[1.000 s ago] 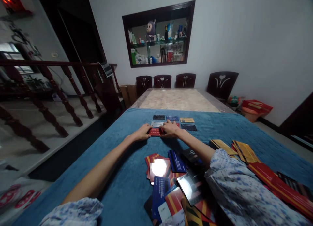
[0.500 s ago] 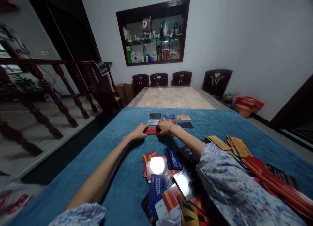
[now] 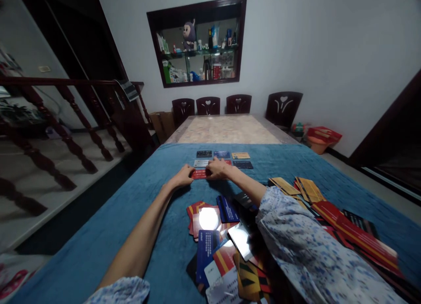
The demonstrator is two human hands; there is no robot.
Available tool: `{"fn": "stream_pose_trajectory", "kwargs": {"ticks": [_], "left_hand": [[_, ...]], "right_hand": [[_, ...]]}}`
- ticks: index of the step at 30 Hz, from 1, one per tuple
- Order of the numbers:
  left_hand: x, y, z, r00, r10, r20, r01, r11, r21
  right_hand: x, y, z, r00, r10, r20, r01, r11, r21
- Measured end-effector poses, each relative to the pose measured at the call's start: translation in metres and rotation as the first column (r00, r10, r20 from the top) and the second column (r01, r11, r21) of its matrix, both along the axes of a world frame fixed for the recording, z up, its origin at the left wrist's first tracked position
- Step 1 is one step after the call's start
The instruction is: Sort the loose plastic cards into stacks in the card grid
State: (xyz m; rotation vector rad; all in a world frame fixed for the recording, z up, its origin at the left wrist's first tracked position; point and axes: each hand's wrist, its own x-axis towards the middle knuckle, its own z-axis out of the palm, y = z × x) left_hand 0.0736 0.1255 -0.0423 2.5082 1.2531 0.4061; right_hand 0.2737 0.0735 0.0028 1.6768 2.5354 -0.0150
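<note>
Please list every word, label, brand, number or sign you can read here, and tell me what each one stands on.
No text reads clearly enough to quote.
Red rectangular card between the left hand and right hand: pale print, too small.
Dark blue rectangular cards, foreground: white lines, too small.
White plastic bag, lower left: red marking, cut off and blurred.
Red cylindrical container in the dark-framed wall niche: any label too small.

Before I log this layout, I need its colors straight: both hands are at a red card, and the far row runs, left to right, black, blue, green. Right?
Not quite: in the head view, the blue card is followed by a yellow card, not a green one. The left hand and right hand are indeed at the red card.
</note>
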Motion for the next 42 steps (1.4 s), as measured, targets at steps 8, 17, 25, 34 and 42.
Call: {"fn": "stream_pose_trajectory", "kwargs": {"ticks": [8, 17, 25, 34, 42], "left_hand": [[-0.001, -0.002, 0.001, 0.999, 0.035, 0.018, -0.035, 0.999, 0.015], [0.001, -0.006, 0.010, 0.989, 0.055, -0.139, -0.046, 0.997, 0.068], [0.003, -0.014, 0.019, 0.963, 0.092, -0.255, -0.074, 0.994, 0.080], [0.017, -0.032, 0.032, 0.986, 0.028, -0.162, -0.007, 0.992, 0.130], [0.046, -0.066, 0.039, 0.986, -0.134, -0.102, 0.151, 0.971, 0.185]], "right_hand": [[0.008, -0.007, 0.005, 1.000, 0.028, 0.002, -0.029, 0.997, 0.074], [0.045, -0.050, 0.026, 0.998, 0.036, -0.051, -0.026, 0.982, 0.185], [0.080, -0.083, 0.019, 0.989, 0.056, -0.140, -0.009, 0.949, 0.316], [0.106, -0.112, 0.006, 0.965, 0.143, -0.220, -0.036, 0.903, 0.429], [0.128, -0.127, -0.007, 0.961, 0.102, -0.257, 0.002, 0.926, 0.377]]}}
